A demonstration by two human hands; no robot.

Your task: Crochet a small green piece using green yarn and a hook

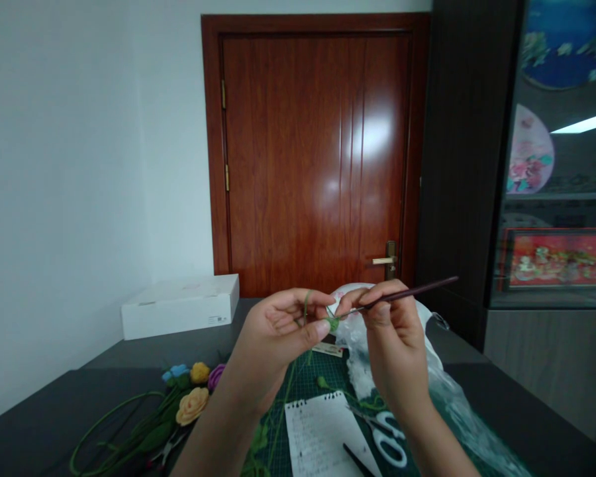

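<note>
My left hand (291, 324) pinches a small piece of green crochet work (332, 324) between thumb and fingers, with a strand of green yarn (306, 305) looped over its index finger. In my right hand (395, 331) is a crochet hook (417, 289) with a dark handle, held like a pen. The hook's metal end points left and meets the green piece, though its very tip is too small to make out. Both hands are raised above the table, close together.
A green cutting mat (278, 411) bears a handwritten notepad (322, 430), white-handled scissors (390, 440) and a dark pen (357, 459). Crocheted flowers (193, 405) with green stems lie left. A white box (179, 308) stands behind; crinkled clear plastic (457, 401) lies right.
</note>
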